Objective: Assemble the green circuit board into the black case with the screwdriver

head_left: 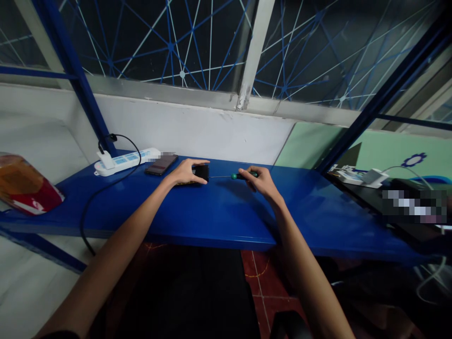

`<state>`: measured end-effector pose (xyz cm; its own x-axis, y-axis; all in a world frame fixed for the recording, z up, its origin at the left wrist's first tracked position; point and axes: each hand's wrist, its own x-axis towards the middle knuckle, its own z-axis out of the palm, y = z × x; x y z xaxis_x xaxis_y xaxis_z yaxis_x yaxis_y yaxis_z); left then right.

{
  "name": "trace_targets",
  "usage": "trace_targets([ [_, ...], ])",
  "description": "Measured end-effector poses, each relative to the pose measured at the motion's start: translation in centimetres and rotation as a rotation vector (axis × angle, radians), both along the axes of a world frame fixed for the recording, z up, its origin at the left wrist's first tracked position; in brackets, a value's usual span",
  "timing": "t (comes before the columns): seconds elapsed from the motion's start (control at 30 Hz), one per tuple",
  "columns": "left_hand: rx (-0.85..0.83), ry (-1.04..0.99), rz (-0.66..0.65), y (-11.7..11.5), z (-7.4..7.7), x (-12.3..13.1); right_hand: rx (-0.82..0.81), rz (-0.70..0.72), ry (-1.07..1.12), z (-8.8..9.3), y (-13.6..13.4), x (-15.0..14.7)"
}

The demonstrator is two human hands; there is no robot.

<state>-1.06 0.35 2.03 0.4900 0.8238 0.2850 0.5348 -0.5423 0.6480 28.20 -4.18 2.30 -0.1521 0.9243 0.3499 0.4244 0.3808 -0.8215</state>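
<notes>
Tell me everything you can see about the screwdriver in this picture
The screwdriver is small, with a green and black handle that looks like plastic and a thin metal shaft. It lies nearly level just above the blue table, shaft pointing left. The right hand holds the handle in its grip, covering most of it. The tip reaches the edge of a small black device, which the left hand steadies. Whether the tip sits in a screw is too small to tell.
</notes>
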Motion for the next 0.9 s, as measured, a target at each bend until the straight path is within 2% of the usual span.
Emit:
trace_targets([
  [0.1,-0.001,0.004,-0.005,0.17,-0.23,-0.02,0.017,-0.046,-0.046,-0.13,0.18,-0.09],
  [0.3,0.001,0.023,0.005,0.13,-0.03,-0.08,-0.142,0.086,0.070,0.21,-0.06,0.01],
  [0.63,-0.006,0.038,-0.008,0.02,0.16,-0.18,0.007,-0.011,-0.032,-0.64,0.80,0.12],
  [0.83,0.008,0.041,-0.005,0.12,0.11,-0.23,-0.174,0.097,0.133,-0.07,0.18,-0.16],
  [0.9,0.013,0.044,-0.005,0.17,0.04,-0.26,-0.159,0.096,0.125,-0.01,0.11,-0.16],
])
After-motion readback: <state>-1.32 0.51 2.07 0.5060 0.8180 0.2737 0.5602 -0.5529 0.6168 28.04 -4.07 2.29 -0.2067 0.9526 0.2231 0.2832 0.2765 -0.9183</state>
